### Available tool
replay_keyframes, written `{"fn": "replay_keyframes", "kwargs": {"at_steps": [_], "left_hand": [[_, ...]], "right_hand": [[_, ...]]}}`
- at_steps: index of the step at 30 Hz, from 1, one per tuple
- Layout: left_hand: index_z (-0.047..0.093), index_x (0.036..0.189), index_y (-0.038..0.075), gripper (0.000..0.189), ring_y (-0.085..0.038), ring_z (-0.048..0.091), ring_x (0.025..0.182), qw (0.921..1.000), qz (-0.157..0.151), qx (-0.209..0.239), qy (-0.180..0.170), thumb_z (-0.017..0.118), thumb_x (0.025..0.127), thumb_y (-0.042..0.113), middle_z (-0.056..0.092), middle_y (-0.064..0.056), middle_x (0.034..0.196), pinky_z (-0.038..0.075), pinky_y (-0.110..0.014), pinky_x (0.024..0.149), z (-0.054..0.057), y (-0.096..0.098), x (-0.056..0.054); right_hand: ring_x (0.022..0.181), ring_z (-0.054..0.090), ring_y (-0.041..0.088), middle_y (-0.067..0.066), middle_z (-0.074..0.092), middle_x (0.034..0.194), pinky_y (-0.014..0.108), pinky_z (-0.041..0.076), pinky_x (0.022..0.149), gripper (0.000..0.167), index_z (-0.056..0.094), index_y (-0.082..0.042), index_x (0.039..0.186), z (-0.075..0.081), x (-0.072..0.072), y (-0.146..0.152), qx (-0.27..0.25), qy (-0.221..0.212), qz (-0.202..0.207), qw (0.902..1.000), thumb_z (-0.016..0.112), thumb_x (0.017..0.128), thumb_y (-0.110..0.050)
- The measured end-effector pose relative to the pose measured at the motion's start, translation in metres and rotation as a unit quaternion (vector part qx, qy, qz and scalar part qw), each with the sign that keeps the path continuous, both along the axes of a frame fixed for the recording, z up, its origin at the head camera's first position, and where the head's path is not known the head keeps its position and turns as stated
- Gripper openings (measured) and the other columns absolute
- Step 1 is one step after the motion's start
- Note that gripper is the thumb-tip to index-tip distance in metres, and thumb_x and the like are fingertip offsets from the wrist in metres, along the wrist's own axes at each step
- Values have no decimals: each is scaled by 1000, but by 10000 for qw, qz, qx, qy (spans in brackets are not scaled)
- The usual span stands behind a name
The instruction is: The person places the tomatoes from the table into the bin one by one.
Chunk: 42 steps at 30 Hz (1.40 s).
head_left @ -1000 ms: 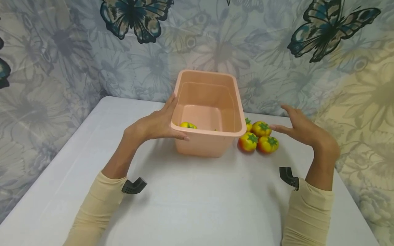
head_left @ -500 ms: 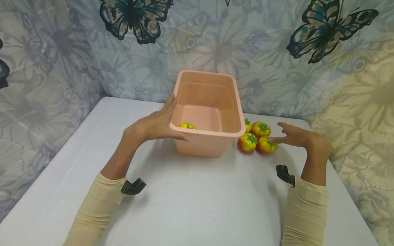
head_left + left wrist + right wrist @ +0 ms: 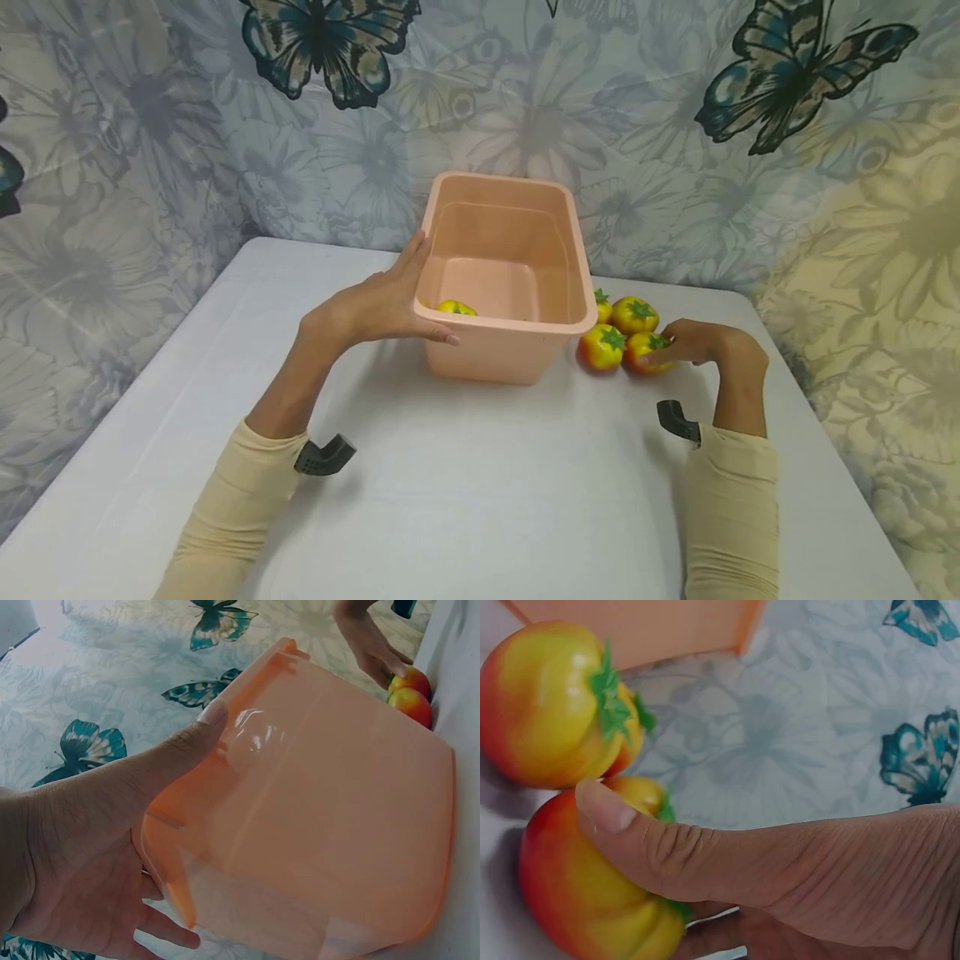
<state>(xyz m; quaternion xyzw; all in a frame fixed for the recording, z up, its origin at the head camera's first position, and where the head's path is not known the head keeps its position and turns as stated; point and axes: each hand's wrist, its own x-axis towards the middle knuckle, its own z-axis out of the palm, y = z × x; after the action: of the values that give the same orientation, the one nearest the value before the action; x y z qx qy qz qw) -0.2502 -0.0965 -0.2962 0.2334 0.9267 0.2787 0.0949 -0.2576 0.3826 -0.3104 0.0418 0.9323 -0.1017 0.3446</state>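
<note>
My left hand [image 3: 367, 310] holds the near left corner of a peach plastic bin [image 3: 502, 354]. In the left wrist view its thumb lies along one wall [image 3: 330, 795] and the fingers spread over the other side. Inside the bin shows the top of a yellow tomato [image 3: 455, 307]. Right of the bin, my right hand [image 3: 705, 343] grips a yellow-red tomato [image 3: 637, 348] with a green calyx. The right wrist view shows the thumb across this tomato [image 3: 577, 877]; the fingers behind it are mostly hidden. It sits on the table against another tomato [image 3: 547, 705].
Beside the gripped tomato lie a front tomato [image 3: 600, 348], a back one [image 3: 634, 312] and one partly hidden by the bin [image 3: 602, 310]. The white table [image 3: 495, 492] meets a butterfly-patterned backdrop [image 3: 660, 192] behind the bin.
My right hand has come down and left from above the tomatoes, and its thumb and fingers have closed around the front right tomato. The left hand and bin stay put.
</note>
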Motion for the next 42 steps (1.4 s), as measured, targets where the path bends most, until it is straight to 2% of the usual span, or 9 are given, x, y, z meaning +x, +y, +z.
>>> {"fn": "replay_keyframes", "kwargs": {"at_steps": [4, 6, 12, 16, 19, 24, 33, 39, 42], "left_hand": [[-19, 166, 31, 141, -43, 26, 159, 10000, 22, -25, -1, 78, 74, 77, -21, 5, 175, 37, -62, 121, 0, 0, 0], [-19, 166, 29, 141, -43, 24, 160, 10000, 13, -33, 6, 78, 75, 77, -21, 5, 175, 36, -63, 122, 0, 0, -1], [-19, 166, 30, 140, -40, 21, 161, 10000, 2, 3, -20, 79, 76, 74, -21, 5, 175, 33, -63, 123, 0, 0, 0], [-19, 165, 30, 139, -41, 21, 161, 10000, 0, -24, -11, 79, 77, 73, -21, 4, 175, 33, -63, 123, 0, 0, 0], [-19, 165, 31, 138, -41, 21, 161, 10000, 0, -52, 16, 78, 77, 73, -21, 4, 175, 32, -64, 124, -1, 0, -1], [-20, 165, 32, 139, -42, 22, 160, 10000, -12, -30, 17, 78, 76, 75, -22, 5, 175, 34, -63, 123, 0, 0, -1], [-20, 165, 31, 141, -39, 21, 161, 9999, -22, 109, -21, 80, 76, 73, -21, 5, 175, 34, -63, 123, -2, 1, -1], [-19, 166, 29, 143, -42, 26, 159, 9999, -47, 113, 16, 80, 74, 75, -20, 5, 175, 38, -63, 120, -3, 1, -1], [-20, 166, 28, 144, -43, 29, 158, 9999, -33, 115, 11, 80, 74, 76, -21, 5, 175, 39, -62, 120, -3, 0, -1]], "right_hand": [[133, 53, 51, 34, 39, 158, 68, 44, 106, 119, 29, 3, 159, -3, -1, 1, 37, -58, 51, 10000, 65, 83, -82], [131, 55, 50, 33, 43, 155, 68, 45, 105, 116, 33, 4, 156, -3, -2, 1, 48, -38, 163, 9998, 65, 84, -81], [116, 64, 43, 27, 65, 127, 61, 51, 99, 95, 53, 9, 137, 0, -3, 2, 67, 43, 560, 9984, 65, 89, -72], [99, 67, 31, 17, 68, 105, 48, 55, 91, 73, 60, 9, 119, 6, -3, 5, -50, 226, 843, 9962, 67, 94, -59], [93, 66, 26, 14, 68, 99, 41, 53, 84, 62, 60, 5, 112, 13, 0, 7, -162, 517, 854, 9949, 68, 95, -55], [93, 65, 28, 17, 68, 103, 39, 52, 79, 66, 57, 4, 118, 23, 10, 7, -280, 1076, 702, 9913, 66, 95, -57], [103, 60, 30, 15, 63, 116, 34, 47, 78, 73, 53, -1, 128, 32, 20, 2, -563, 2087, 561, 9748, 71, 91, -61], [98, 60, 31, 21, 60, 119, 33, 48, 74, 85, 37, 1, 138, 37, 22, 0, -895, 2666, 271, 9593, 72, 91, -60], [89, 59, 31, 22, 58, 113, 33, 47, 68, 89, 33, 0, 137, 40, 23, -4, -950, 3119, 100, 9453, 74, 89, -62]]}}
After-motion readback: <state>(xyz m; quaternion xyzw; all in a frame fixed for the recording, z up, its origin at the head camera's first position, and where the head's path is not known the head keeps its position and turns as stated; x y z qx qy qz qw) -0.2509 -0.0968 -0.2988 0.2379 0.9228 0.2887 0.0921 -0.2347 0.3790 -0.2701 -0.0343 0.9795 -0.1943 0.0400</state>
